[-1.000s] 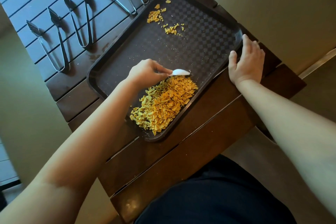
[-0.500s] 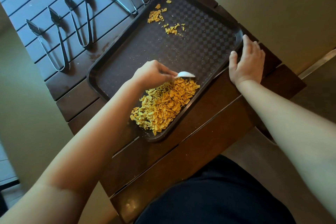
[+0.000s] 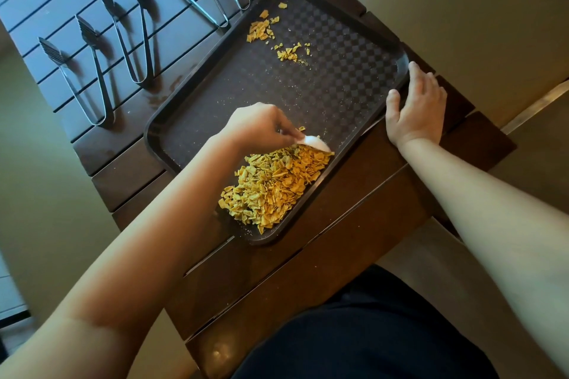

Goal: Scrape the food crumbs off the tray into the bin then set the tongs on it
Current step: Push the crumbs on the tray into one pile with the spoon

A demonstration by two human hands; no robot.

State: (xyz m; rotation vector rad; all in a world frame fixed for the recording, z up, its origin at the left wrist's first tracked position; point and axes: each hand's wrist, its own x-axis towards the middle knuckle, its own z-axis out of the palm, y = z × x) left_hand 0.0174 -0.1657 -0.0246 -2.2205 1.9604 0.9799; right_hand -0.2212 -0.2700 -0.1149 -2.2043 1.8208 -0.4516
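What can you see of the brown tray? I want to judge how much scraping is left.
The tray is dark brown, rectangular, with rounded corners, a raised rim and a checkered textured floor, plastic by its look. It lies flat and askew on the slatted wooden table. A big heap of yellow crumbs fills its near corner; small scatters remain at the far end. The right hand rests on its rim; the left hand holds a white scraper at the heap.
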